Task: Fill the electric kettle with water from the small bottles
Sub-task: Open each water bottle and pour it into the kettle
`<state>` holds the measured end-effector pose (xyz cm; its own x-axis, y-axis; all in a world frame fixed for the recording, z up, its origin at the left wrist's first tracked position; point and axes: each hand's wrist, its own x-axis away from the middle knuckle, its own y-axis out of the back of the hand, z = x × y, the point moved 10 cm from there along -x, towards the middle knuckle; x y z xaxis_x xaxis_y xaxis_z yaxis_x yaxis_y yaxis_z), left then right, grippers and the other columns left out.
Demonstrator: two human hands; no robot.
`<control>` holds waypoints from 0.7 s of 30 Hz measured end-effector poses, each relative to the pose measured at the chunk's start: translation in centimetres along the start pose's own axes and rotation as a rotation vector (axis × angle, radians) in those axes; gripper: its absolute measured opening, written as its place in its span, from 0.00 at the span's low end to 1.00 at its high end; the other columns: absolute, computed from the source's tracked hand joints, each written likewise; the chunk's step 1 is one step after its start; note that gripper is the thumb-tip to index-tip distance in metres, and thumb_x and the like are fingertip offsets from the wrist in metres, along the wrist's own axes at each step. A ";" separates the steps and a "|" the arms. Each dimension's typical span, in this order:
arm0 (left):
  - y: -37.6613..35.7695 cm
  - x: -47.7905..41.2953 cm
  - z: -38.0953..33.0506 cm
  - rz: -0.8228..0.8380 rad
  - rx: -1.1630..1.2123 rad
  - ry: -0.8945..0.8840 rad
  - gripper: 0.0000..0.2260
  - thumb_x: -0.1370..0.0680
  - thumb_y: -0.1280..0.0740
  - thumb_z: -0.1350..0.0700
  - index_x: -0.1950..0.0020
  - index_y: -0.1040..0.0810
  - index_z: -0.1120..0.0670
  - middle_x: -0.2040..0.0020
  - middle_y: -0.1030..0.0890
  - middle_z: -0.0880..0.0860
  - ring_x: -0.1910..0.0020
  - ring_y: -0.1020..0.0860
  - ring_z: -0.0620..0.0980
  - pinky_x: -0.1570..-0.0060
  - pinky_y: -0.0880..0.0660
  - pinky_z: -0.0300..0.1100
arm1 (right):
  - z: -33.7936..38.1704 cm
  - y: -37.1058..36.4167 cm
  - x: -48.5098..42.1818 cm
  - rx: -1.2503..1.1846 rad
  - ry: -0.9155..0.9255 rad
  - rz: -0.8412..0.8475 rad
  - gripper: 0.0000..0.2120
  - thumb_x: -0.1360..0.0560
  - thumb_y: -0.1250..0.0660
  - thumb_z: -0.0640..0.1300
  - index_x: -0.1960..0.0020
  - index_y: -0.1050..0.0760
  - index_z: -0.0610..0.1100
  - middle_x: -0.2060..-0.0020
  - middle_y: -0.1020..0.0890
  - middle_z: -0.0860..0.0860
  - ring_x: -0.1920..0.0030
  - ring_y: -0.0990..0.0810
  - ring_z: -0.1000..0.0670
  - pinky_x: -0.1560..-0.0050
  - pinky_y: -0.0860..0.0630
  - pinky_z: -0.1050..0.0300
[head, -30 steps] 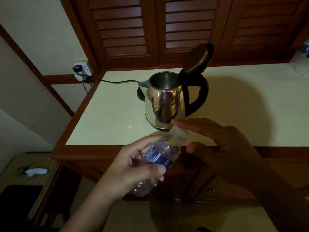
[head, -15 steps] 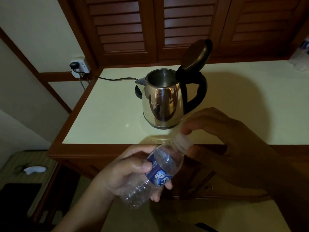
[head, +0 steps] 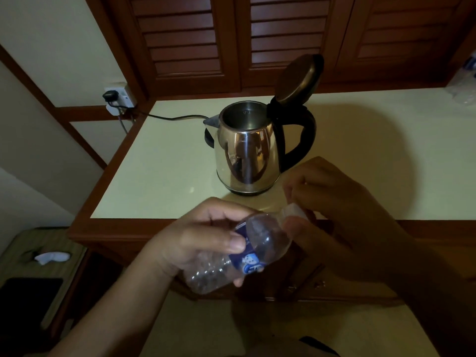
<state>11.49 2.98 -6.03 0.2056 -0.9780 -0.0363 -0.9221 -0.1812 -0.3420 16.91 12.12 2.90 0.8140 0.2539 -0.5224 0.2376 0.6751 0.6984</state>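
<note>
A steel electric kettle (head: pixel 247 150) with a black handle stands on the pale countertop (head: pixel 159 171), its lid tipped up and open. Below it, in front of the counter edge, my left hand (head: pixel 206 240) grips the body of a small clear water bottle (head: pixel 260 243) with a blue label, lying tilted with its neck pointing up and right. My right hand (head: pixel 332 202) has its fingers closed around the bottle's white cap (head: pixel 293 210). Whether there is water in the bottle is hard to tell.
The kettle's black cord (head: pixel 170 117) runs left to a wall socket (head: pixel 116 96). Louvred wooden doors (head: pixel 283 39) rise behind the counter. More clear bottles (head: pixel 466 86) sit at the far right edge. A low side table (head: pixel 33 248) with a white object stands lower left.
My right hand has closed its fingers down onto the bottle's cap. My left hand has lowered the bottle slightly and rolled it, so the label's logo faces up.
</note>
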 end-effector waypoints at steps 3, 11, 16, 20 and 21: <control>-0.2 -1.2 -2.3 -0.017 -0.322 -0.069 0.11 0.24 0.24 0.57 0.42 0.15 0.53 0.52 0.13 0.51 0.57 0.14 0.48 0.56 0.19 0.42 | -2.4 0.6 0.5 0.003 -0.107 -0.036 0.23 0.18 0.42 0.54 0.65 0.29 0.41 0.61 0.27 0.48 0.57 0.28 0.48 0.56 0.33 0.59; -0.2 -1.7 -4.9 -0.530 -1.409 -0.379 0.21 0.25 0.25 0.44 0.38 0.14 0.55 0.46 0.14 0.50 0.52 0.15 0.49 0.59 0.18 0.49 | -8.5 1.4 3.7 -0.203 -0.472 -0.194 0.20 0.20 0.42 0.56 0.62 0.27 0.41 0.66 0.28 0.51 0.66 0.28 0.55 0.62 0.36 0.71; -0.3 -4.3 -3.5 -0.599 -1.460 -0.435 0.25 0.26 0.25 0.46 0.31 0.19 0.53 0.40 0.16 0.53 0.41 0.18 0.56 0.50 0.18 0.56 | -10.1 2.5 5.4 -0.026 -0.524 -0.230 0.19 0.19 0.42 0.59 0.63 0.31 0.48 0.68 0.29 0.53 0.67 0.28 0.55 0.64 0.35 0.70; 0.6 -8.6 -0.8 -0.499 -1.186 -0.200 0.35 0.28 0.24 0.36 0.23 0.27 0.42 0.35 0.22 0.40 0.34 0.22 0.43 0.38 0.21 0.46 | -11.5 5.0 7.9 -0.012 -0.576 -0.288 0.13 0.18 0.43 0.60 0.52 0.27 0.53 0.58 0.22 0.57 0.56 0.22 0.55 0.57 0.31 0.71; 1.0 -9.8 0.0 -0.475 -1.121 -0.140 0.36 0.29 0.24 0.35 0.22 0.29 0.41 0.34 0.23 0.38 0.33 0.23 0.40 0.35 0.22 0.44 | -12.1 6.0 8.9 -0.038 -0.607 -0.325 0.13 0.18 0.43 0.60 0.47 0.25 0.54 0.53 0.21 0.59 0.52 0.20 0.57 0.55 0.30 0.72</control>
<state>8.59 12.40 -6.01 0.5681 -0.7833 -0.2525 -0.5037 -0.5735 0.6460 19.16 26.81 -3.46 0.8600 -0.3907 -0.3283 0.5100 0.6777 0.5297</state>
